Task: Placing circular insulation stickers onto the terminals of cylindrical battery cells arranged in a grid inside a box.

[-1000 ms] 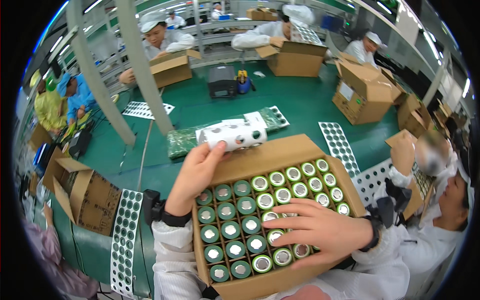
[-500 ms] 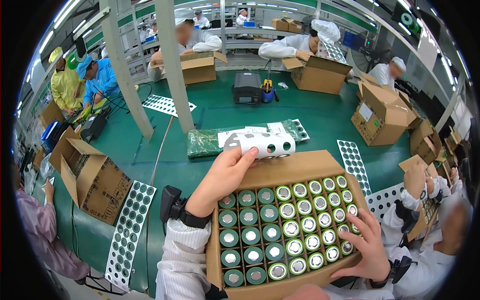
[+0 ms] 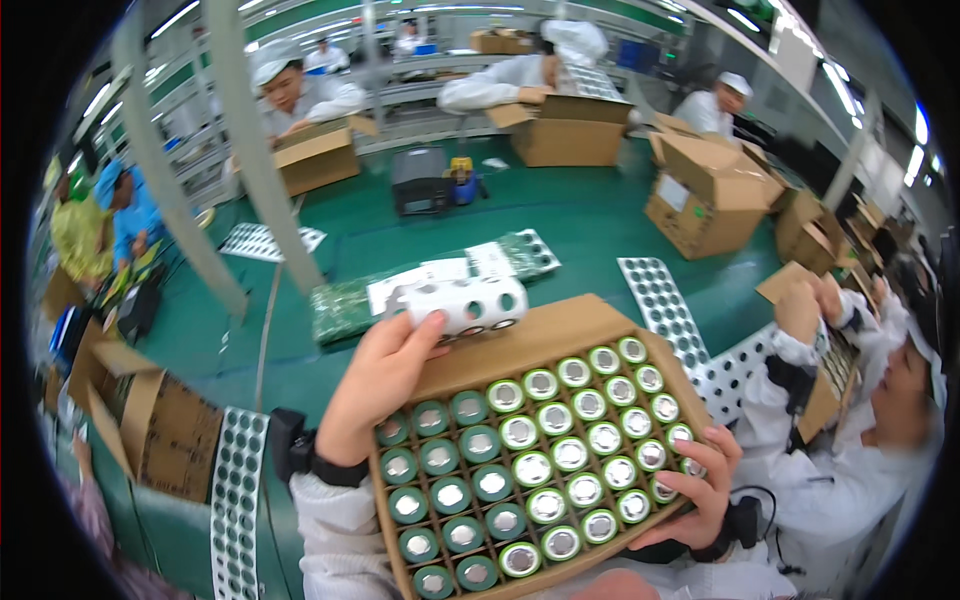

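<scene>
A curled white sticker sheet (image 3: 478, 303) with round holes is pinched in my left hand (image 3: 378, 375), above the far left side of an open cardboard box (image 3: 555, 328). Cylindrical battery cells (image 3: 570, 454) stand upright in the box, between cardboard dividers. Dark green rings (image 3: 438, 453) cover the tops of the cells in the left columns. Farther right, the cells show bright green rims and bare metal tops. My right hand (image 3: 703, 495) grips the box's near right corner, its fingertips over the edge cells and its thumb along the near side.
Behind the box lies a green plastic-wrapped pack (image 3: 340, 312). Ring sticker sheets lie right (image 3: 662, 305) and left (image 3: 238, 500). Another open carton (image 3: 170, 430) stands at left. A dark device (image 3: 420, 180) sits farther back. Co-workers handle boxes across the table, and one (image 3: 850, 430) sits close at right.
The view has swung right, so the scene sits farther left. My right hand's spread fingers have drawn in around the box corner. The left hand still holds the curled sheet.
</scene>
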Available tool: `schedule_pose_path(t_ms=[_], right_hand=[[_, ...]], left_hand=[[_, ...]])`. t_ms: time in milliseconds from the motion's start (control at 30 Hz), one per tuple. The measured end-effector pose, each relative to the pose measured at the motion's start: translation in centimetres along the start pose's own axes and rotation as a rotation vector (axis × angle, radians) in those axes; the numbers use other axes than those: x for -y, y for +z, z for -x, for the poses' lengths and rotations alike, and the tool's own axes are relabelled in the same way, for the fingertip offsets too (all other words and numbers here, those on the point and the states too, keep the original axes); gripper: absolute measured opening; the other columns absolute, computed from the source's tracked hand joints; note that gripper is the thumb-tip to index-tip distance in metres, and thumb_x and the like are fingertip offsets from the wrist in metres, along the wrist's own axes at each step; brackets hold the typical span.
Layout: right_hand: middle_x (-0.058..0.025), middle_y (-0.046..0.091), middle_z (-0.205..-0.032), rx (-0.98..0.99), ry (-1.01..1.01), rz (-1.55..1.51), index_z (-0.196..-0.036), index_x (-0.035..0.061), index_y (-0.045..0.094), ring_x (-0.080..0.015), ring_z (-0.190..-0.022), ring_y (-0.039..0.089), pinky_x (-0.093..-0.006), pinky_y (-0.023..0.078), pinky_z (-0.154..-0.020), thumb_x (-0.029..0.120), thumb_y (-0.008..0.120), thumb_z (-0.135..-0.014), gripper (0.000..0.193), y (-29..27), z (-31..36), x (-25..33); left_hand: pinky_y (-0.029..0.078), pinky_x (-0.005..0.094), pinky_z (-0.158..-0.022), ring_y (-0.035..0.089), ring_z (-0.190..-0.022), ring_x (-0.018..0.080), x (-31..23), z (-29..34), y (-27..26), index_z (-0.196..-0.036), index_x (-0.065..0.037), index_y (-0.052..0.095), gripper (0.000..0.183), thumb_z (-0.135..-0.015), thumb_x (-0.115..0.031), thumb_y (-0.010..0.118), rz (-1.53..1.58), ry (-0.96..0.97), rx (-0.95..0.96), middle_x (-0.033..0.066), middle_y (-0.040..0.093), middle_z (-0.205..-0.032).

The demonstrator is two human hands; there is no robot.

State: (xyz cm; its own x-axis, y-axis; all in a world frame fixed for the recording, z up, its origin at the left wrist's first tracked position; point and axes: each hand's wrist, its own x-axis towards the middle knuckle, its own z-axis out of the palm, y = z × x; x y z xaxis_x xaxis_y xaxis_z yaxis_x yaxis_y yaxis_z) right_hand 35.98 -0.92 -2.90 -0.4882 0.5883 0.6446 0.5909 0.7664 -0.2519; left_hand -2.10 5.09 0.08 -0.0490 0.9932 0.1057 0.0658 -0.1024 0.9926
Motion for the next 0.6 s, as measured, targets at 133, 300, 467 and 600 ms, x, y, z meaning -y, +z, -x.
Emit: schedule_pose_path(t_ms=[133,300,467,600], right_hand=[[-0.0019,0.057,-0.121,-0.054,-0.012,-0.017,-0.101,0.0229,0.07,-0.0303,-0.118,0.04,-0.0518,0.028,-0.101,0.068,0.079,-0.051,0.068,0.4,-0.3,0.2],[-0.0016,0.058,-0.125,-0.082,-0.039,-0.022,-0.108,0.0247,0.071,-0.0289,-0.116,0.043,-0.0491,0.032,-0.098,0.067,0.076,-0.056,0.067,0.3,-1.0,-0.2],[-0.0036,0.056,-0.131,-0.09,-0.043,-0.096,-0.112,0.0222,0.069,-0.0285,-0.122,0.043,-0.0468,0.032,-0.097,0.066,0.073,-0.062,0.067,1.5,-2.1,-0.4],[-0.0053,0.053,-0.135,-0.082,-0.036,-0.138,-0.114,0.0203,0.068,-0.0293,-0.123,0.042,-0.0463,0.032,-0.098,0.066,0.074,-0.061,0.07,1.8,-2.3,-1.4]], left_hand=[[0.052,0.0299,-0.091,0.059,-0.109,0.018,-0.6,-0.1,0.3,-0.126,0.004,0.055,0.037,-0.102,-0.022,0.046,0.009,-0.027,0.028,0.011,0.061,-0.121],[0.052,0.0297,-0.089,0.061,-0.103,0.0162,0.3,-1.4,-0.2,-0.121,0.004,0.058,0.034,-0.1,-0.022,0.051,0.018,-0.028,0.022,0.009,0.062,-0.116],[0.053,0.0334,-0.09,0.062,-0.104,0.0187,0.5,-1.6,-1.4,-0.122,0.004,0.056,0.036,-0.1,-0.024,0.05,0.098,-0.02,-0.061,0.0118,0.062,-0.117],[0.052,0.033,-0.092,0.062,-0.105,0.0193,0.6,-2.0,-1.0,-0.122,0.006,0.055,0.039,-0.101,-0.026,0.049,0.036,-0.011,-0.063,0.0131,0.061,-0.118]])
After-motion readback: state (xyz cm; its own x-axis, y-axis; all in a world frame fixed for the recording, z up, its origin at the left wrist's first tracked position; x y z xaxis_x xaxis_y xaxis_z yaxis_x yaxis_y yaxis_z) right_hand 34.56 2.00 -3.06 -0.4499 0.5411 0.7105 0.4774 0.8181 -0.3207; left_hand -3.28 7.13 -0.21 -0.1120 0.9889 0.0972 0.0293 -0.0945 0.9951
